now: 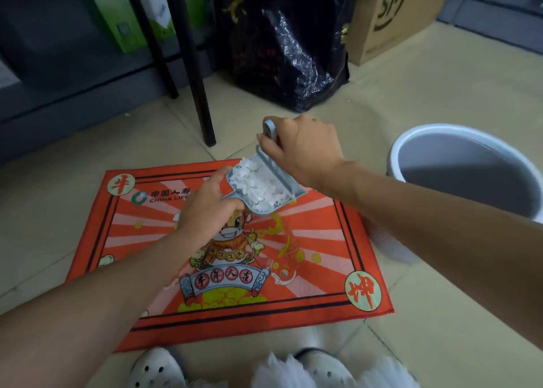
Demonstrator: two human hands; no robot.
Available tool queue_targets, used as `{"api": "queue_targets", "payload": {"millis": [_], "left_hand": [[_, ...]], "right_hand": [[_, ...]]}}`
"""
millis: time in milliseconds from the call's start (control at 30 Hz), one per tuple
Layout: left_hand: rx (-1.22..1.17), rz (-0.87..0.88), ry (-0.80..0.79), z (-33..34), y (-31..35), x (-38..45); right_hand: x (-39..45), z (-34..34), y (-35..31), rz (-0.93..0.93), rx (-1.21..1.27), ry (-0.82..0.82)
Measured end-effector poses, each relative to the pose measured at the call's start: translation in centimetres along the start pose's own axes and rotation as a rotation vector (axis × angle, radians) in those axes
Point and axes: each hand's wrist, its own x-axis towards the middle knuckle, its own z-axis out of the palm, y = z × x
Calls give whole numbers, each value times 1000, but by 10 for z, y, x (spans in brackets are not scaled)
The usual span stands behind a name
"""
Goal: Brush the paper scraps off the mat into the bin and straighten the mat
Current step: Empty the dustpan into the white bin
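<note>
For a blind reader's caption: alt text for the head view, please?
Left hand holds a dustpan full of paper scraps above a red mat; right hand grips a brush against it. Grey bin stands right.

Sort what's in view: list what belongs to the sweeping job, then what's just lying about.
Job: red mat; paper scraps heaped in the dustpan, gripped by the left hand; brush, gripped by the right hand; grey bin.

Lying about: black bag; cardboard box; green box.

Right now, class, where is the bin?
In the head view the bin stands on the floor at the right, just beyond the mat's right edge and past the right hand.
</note>
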Motion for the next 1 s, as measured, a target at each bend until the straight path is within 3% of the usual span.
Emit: {"api": "queue_targets", "payload": {"millis": [667,1000], "left_hand": [[34,214,-129,13,170,-44],[79,282,-176,56,218,-50]], "right_hand": [[-45,-157,95,150,-134,157],[-85,-189,151,281,-83,166]]}}
